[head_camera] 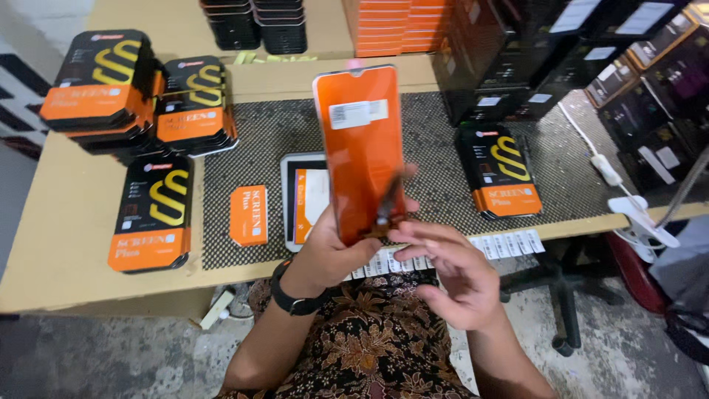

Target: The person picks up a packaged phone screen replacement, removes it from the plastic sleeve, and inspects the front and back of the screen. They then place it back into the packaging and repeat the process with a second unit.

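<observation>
Far left, stacked boxes (103, 81) sit on the table (66, 244); one box (153, 213) lies nearer. Centre, the left hand (329, 255) grips an orange panel (362, 148) upright by its lower edge, above the mat (258, 140). The right hand (450, 273) is open, fingertips touching the panel's flex tail (385, 210). Judgement: support the edges, keep the tail unbent. Right, another box (502, 181).
</observation>
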